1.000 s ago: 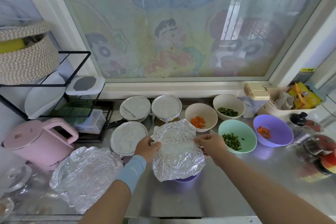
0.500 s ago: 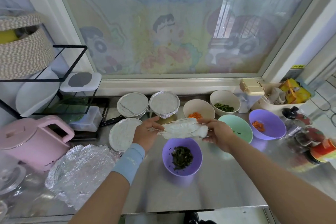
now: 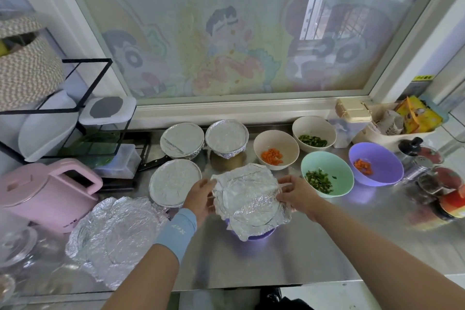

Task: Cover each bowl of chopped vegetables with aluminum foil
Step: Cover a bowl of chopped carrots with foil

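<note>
A crinkled foil sheet (image 3: pixel 247 196) lies over a purple bowl (image 3: pixel 256 236) at the counter's middle, and only the bowl's near rim shows below it. My left hand (image 3: pixel 201 194) grips the sheet's left edge. My right hand (image 3: pixel 294 191) pinches its right edge. Three foil-covered bowls (image 3: pixel 181 139) (image 3: pixel 226 137) (image 3: pixel 175 181) stand behind and to the left. To the right are uncovered bowls: cream with carrot (image 3: pixel 275 148), cream with greens (image 3: pixel 313 133), green with greens (image 3: pixel 327 173), purple with carrot (image 3: pixel 375 163).
Loose foil sheets (image 3: pixel 115 234) are piled at the front left beside a pink kettle (image 3: pixel 47 191). A black wire rack (image 3: pixel 75 113) stands at the back left. Jars (image 3: pixel 442 191) and a box of packets (image 3: pixel 402 123) crowd the right end. The steel counter's front edge (image 3: pixel 251 284) is close.
Half a second ago both hands held the foil lifted behind the purple bowl, with the dark greens showing. Now the sheet lies spread over the bowl, hands at its sides.
</note>
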A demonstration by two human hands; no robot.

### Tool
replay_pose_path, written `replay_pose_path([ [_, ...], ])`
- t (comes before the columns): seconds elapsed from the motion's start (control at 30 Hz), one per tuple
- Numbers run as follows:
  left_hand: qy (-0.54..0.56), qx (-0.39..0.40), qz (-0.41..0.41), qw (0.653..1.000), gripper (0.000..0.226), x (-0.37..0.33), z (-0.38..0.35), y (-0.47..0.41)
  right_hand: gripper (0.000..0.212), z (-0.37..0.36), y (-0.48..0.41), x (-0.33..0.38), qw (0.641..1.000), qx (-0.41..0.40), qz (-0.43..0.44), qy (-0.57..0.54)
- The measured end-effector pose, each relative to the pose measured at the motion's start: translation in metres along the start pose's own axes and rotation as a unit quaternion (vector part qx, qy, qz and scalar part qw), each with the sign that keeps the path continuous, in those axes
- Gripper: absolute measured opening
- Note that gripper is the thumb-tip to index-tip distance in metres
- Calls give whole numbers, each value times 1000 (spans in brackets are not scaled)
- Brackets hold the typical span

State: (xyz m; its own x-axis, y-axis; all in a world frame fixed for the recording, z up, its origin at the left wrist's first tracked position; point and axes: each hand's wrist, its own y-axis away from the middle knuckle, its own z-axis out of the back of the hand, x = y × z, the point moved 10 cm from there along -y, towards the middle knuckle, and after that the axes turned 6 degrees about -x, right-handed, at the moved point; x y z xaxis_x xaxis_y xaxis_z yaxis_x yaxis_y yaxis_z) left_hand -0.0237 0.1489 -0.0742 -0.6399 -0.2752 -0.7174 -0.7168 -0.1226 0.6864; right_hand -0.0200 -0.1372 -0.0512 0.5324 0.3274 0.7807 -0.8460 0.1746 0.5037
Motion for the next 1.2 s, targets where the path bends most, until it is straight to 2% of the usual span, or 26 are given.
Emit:
replay_pose_path([
  [0.07, -138, -14, -17, 990, 57, 5, 2, 1, 31, 2, -2, -8, 999, -29, -1, 40],
  [0.13, -283, 2, -9, 959, 41, 10, -2, 16, 23, 0, -4, -20, 994, -47, 7, 99],
  [0.2, -440, 25, -5, 898, 11, 20, -6, 22, 21, -8, -7, -32, 990, -45, 12, 136],
  [0.23, -485, 32, -1, 874, 11, 25, -6, 26, 21, -11, -7, -37, 988, -50, 13, 147],
  [0.3, -496, 19, 1, 868, 16, 32, -5, 26, 22, -12, -9, -40, 983, -73, 24, 167],
  [0.37, -453, -11, 5, 891, 48, 33, -3, 21, 23, -13, -11, -37, 978, -90, 38, 183],
  [0.4, -456, -26, -17, 890, 65, 28, -3, 19, 24, -14, -12, -36, 976, -94, 45, 189],
  [0.43, -473, -34, -67, 878, 72, 21, -6, 15, 25, -14, -12, -34, 975, -98, 53, 194],
  [0.5, -511, -27, -220, 831, 77, 2, -23, 12, 28, -16, -15, -31, 971, -103, 72, 204],
  [0.57, -568, -1, -354, 743, 64, -7, -52, 17, 28, -19, -17, -30, 968, -107, 91, 210],
  [0.63, -621, 29, -398, 675, 54, 1, -77, 17, 28, -21, -18, -30, 965, -113, 103, 211],
  [0.67, -642, 34, -393, 658, 51, 9, -83, 13, 28, -21, -18, -29, 964, -119, 108, 211],
  [0.7, -648, 29, -391, 653, 50, 13, -86, 9, 29, -21, -18, -27, 963, -126, 113, 209],
  [0.83, -571, -21, -350, 742, 48, 16, -68, -7, 27, -18, -19, -22, 962, -159, 118, 190],
  [0.9, -550, -27, -341, 762, 47, 19, -61, -9, 21, -18, -21, -26, 962, -163, 103, 195],
  [0.97, -548, -35, -349, 759, 47, 21, -56, -10, 15, -18, -22, -28, 961, -166, 93, 199],
  [1.13, -527, -53, -357, 769, 48, 17, -54, -14, 18, -15, -25, -18, 950, -209, 101, 209],
  [1.17, -534, -63, -363, 761, 48, 15, -54, -14, 18, -14, -27, -16, 948, -215, 106, 210],
  [1.2, -557, -74, -372, 738, 51, 12, -55, -14, 18, -15, -29, -15, 947, -217, 111, 211],
])
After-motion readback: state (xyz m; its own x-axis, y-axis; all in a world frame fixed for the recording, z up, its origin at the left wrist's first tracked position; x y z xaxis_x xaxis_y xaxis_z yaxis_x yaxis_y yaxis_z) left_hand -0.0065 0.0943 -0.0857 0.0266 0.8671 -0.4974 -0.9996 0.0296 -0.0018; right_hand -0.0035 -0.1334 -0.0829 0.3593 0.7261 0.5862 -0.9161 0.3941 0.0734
